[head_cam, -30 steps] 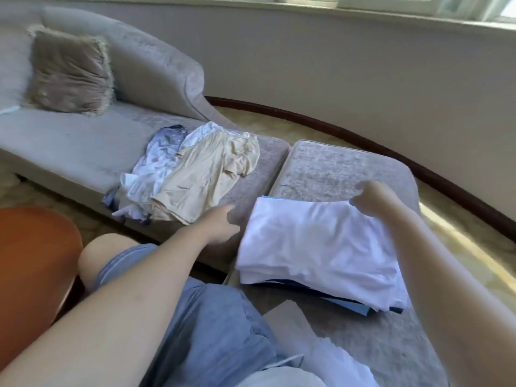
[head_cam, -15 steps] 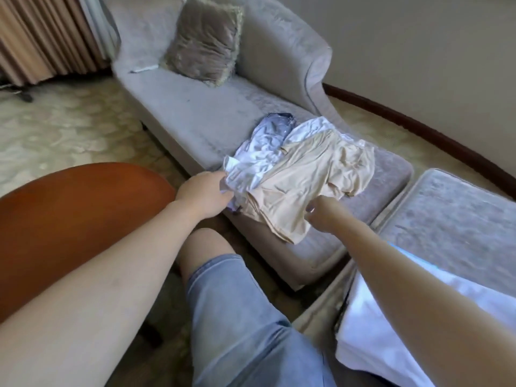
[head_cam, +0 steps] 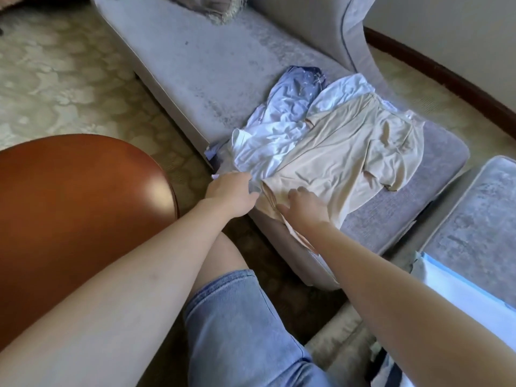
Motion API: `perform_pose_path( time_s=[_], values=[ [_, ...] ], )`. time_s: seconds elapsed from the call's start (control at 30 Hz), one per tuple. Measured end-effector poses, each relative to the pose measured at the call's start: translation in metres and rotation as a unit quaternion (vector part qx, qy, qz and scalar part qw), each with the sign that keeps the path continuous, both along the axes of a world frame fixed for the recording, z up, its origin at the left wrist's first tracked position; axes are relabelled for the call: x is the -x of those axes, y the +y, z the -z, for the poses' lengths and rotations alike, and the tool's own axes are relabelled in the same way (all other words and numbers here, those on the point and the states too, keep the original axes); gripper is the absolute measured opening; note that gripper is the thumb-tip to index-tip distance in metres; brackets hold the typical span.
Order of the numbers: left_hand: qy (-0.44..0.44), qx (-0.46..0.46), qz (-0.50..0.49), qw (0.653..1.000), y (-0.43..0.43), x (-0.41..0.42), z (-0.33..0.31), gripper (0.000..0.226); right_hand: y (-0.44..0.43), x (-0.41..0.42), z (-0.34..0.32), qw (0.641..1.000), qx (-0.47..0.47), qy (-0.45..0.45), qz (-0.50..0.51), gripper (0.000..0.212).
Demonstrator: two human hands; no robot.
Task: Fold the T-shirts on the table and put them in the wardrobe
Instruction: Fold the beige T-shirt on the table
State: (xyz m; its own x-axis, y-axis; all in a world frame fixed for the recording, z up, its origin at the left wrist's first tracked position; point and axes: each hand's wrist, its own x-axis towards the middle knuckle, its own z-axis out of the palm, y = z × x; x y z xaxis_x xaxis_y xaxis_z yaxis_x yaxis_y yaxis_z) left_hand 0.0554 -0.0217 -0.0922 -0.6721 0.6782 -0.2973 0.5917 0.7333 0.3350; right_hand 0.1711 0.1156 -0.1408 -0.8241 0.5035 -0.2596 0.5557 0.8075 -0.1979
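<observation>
Folding looks partly done: a folded white stack (head_cam: 469, 300) lies near right, while the left grip (head_cam: 231, 194) pinches a crumpled pale-blue shirt (head_cam: 268, 146) and the right grip (head_cam: 304, 205) pinches a loose beige T-shirt (head_cam: 343, 157); the wardrobe trip is pending.

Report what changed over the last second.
The right hand left the folded white stack, swung left and now grips the near hem of the beige T-shirt. The left hand moved forward to the edge of the pale blue shirt; its grip is unclear. The pile on the chaise stayed put.
</observation>
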Motion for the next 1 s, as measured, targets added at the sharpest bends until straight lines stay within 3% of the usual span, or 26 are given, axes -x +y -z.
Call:
perform_pose_path(
  time_s=[0.13,0.33,0.43,0.53,0.77,1.0],
  values=[
    [-0.007,0.006,-0.014,1.000,0.008,0.005,0.010,0.039,-0.006,0.021,0.007,0.999,0.015,0.013,0.024,0.055],
    [-0.041,-0.007,-0.029,0.999,0.009,0.010,0.017,0.051,0.003,0.024,0.007,0.989,0.095,0.074,0.086,0.021],
    [-0.103,-0.036,-0.028,0.994,0.023,0.004,0.017,0.059,0.007,0.010,-0.001,0.979,0.135,0.117,0.100,0.034],
    [-0.175,-0.065,-0.019,0.982,0.040,-0.011,0.017,0.065,0.017,-0.001,-0.016,0.962,0.187,0.157,0.121,0.026],
    [-0.268,-0.246,-0.063,0.929,0.064,-0.051,0.003,0.023,0.040,-0.019,-0.051,0.925,0.237,0.261,0.142,0.016],
    [-0.259,-0.211,-0.041,0.941,0.050,-0.065,-0.024,0.012,0.031,-0.028,-0.100,0.860,0.310,0.365,0.174,0.011]
  ],
)
